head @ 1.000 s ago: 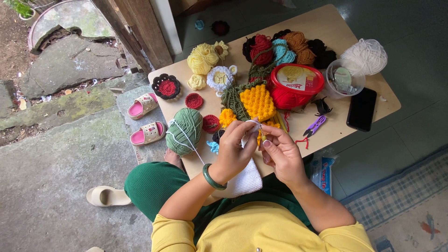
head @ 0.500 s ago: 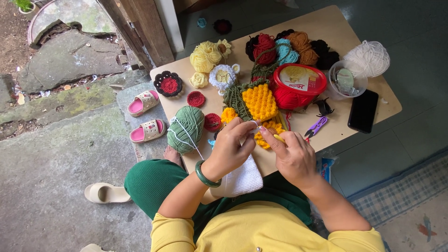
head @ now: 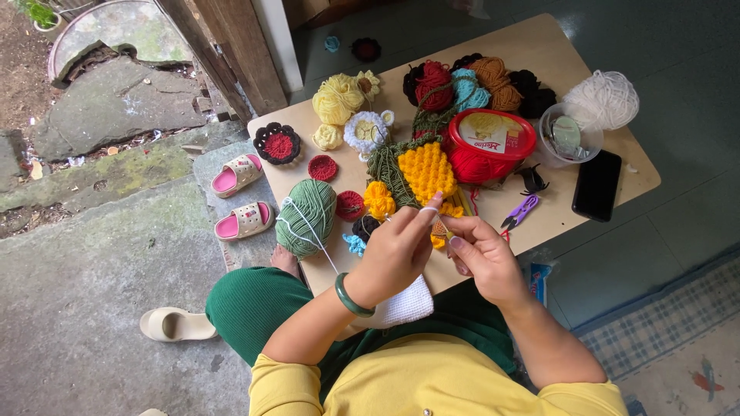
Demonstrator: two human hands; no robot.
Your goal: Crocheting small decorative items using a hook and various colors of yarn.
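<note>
Both hands raised over table edge: left hand (head: 397, 250) pinches white yarn (head: 312, 231), right hand (head: 482, 254) prob. grips hook.

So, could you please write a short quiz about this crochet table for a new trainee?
1. True or false: the green yarn ball lies on the side of the left hand.
2. What lies nearest the black phone? A) purple snips B) pink sandals C) black-and-red flower
3. Fill in: the white piece hangs under the ____ wrist.

Key: 1 true; 2 A; 3 left. The right hand meets the left over the table.
</note>
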